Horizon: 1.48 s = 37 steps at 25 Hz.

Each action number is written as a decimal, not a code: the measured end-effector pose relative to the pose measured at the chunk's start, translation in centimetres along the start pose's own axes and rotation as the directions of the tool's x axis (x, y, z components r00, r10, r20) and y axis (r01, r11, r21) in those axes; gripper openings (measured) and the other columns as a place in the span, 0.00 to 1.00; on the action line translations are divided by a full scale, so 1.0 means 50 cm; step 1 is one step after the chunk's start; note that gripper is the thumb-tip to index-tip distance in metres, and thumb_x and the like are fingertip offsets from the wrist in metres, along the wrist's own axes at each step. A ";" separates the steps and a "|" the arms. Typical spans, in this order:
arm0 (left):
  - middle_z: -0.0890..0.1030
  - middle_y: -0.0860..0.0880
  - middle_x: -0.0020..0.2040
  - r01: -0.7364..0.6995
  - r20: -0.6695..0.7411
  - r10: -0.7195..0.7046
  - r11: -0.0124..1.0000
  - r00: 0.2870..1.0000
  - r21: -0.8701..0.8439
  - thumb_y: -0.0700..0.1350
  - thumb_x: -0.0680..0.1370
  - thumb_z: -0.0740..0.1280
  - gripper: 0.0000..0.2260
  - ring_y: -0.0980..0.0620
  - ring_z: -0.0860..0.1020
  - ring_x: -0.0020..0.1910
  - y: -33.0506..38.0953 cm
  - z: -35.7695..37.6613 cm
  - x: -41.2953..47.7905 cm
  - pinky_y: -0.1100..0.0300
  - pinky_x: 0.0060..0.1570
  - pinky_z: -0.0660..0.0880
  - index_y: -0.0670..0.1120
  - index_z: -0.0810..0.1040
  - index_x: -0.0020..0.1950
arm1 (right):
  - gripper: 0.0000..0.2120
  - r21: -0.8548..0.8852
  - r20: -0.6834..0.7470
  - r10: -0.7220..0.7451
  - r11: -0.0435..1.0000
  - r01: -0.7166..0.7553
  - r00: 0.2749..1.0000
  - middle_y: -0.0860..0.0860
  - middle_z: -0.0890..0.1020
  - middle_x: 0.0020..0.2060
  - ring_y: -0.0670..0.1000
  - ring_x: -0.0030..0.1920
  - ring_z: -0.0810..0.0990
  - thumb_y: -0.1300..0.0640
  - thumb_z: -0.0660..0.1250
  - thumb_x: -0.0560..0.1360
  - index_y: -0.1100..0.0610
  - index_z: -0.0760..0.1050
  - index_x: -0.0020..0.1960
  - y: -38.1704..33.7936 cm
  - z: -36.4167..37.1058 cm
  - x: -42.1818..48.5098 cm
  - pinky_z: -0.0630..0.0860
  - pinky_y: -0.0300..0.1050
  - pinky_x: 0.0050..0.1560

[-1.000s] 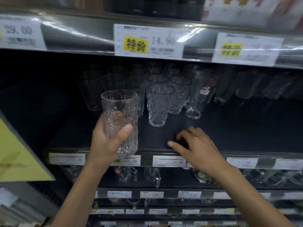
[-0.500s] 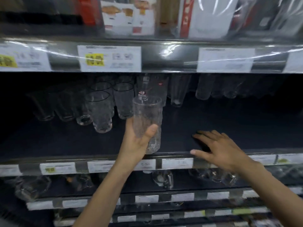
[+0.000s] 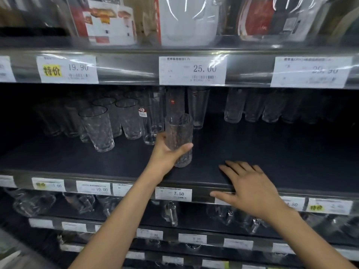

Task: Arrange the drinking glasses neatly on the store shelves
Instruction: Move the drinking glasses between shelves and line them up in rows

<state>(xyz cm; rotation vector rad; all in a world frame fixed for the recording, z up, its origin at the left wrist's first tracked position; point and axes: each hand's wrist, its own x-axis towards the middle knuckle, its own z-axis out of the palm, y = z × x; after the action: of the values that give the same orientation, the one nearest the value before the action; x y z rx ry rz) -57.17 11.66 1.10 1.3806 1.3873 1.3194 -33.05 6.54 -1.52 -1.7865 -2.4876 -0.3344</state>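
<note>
Your left hand has carried the glass, gripped, farther over the shelf; your right hand lies flat, empty. Rows stand behind; this one looks unplaced.

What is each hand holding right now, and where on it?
Left hand grips the textured glass around its lower half; right hand holds nothing.

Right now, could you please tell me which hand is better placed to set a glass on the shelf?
Left. The left hand grips the patterned glass upright over the shelf, beside the standing glasses. The right hand lies flat on the shelf edge, holding nothing.
</note>
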 end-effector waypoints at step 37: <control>0.83 0.36 0.49 0.215 -0.260 -0.121 0.902 0.958 0.374 0.50 0.79 0.65 0.18 0.37 0.84 0.41 -0.051 0.065 0.132 0.49 0.36 0.82 0.37 0.72 0.59 | 0.47 0.017 -0.020 -0.002 1.000 0.002 1.000 0.44 0.64 0.76 0.48 0.75 0.63 0.20 0.38 0.68 0.45 0.59 0.77 -0.001 0.007 -0.004 0.62 0.46 0.71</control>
<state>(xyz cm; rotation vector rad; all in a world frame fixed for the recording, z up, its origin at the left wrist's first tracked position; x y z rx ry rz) -55.33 18.91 -0.99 1.3521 1.9761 1.1485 -33.02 6.40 -1.89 -1.7656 -2.4712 -0.3291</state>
